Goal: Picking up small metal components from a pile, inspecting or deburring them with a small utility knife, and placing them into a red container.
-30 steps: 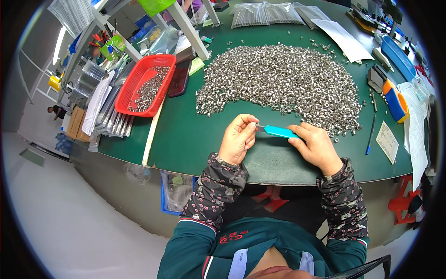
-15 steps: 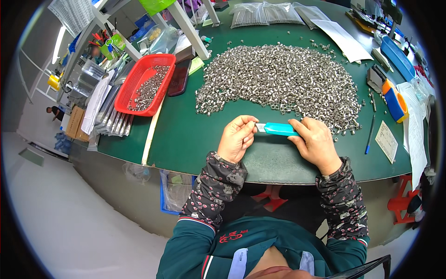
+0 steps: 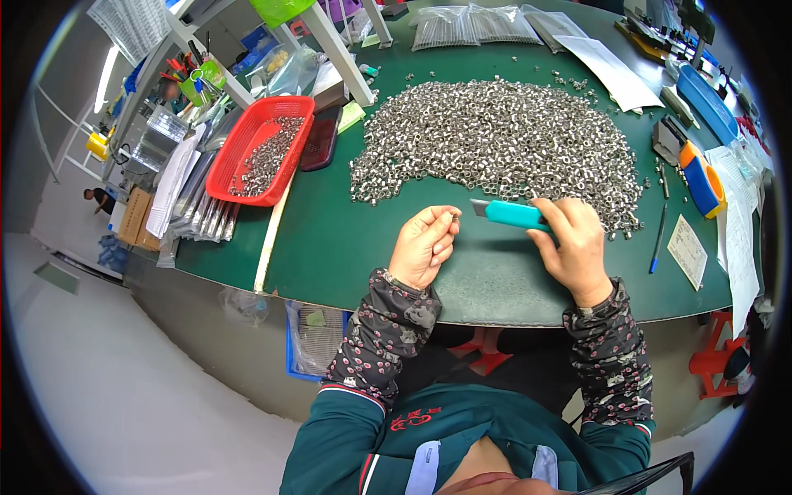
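in mid-frame, the left hand [image 3: 421, 250] pinches a small metal ring [image 3: 455, 218] and the right hand [image 3: 576, 252] grips a teal utility knife [image 3: 516, 214], its blade [image 3: 478, 207] apart from the ring, just right.

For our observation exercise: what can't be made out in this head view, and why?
Small silvery metal piece, exact shape, head view: mostly covered by the left hand.
Teal plastic knife handle, rear end, head view: covered by the right hand.
Bottom of the heap of silvery metal rings, head view: buried under upper rings.
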Demonstrator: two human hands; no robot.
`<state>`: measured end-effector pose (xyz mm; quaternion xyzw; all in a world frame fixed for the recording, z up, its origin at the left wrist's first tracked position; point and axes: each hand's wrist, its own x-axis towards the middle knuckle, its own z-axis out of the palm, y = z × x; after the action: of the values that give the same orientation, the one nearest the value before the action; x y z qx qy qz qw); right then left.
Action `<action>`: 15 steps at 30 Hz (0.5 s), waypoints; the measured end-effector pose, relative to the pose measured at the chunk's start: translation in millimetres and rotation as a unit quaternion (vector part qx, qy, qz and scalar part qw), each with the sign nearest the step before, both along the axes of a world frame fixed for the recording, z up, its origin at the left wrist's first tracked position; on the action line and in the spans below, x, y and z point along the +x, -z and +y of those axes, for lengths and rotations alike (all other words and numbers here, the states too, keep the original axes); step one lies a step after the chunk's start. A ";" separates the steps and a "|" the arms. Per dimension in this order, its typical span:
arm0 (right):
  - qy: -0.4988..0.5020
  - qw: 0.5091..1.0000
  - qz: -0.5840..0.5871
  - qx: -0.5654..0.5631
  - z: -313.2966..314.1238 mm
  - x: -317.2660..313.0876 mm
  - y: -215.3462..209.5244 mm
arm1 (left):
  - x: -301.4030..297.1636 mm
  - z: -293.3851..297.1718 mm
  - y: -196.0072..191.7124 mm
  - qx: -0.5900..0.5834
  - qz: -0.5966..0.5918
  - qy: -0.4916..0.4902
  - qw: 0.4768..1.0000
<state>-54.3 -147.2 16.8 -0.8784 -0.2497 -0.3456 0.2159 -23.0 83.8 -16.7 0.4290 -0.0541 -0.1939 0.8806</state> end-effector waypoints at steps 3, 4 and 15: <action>-0.006 0.994 0.049 -0.095 -0.9 -4.0 0.8 | 0.8 0.2 0.0 -0.010 0.001 -0.012 1.000; -0.001 0.990 0.072 -0.122 0.3 -3.2 6.0 | 1.1 -0.4 -0.2 -0.017 0.000 -0.013 1.000; 0.001 0.995 0.077 -0.058 -0.7 -5.9 0.4 | 0.8 -1.0 -4.6 -0.043 0.007 -0.022 0.999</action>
<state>-60.2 -147.9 16.4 -0.9140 -0.2508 -0.2616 0.1825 -22.1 82.8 -12.1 0.3901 -0.0468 -0.1752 0.9027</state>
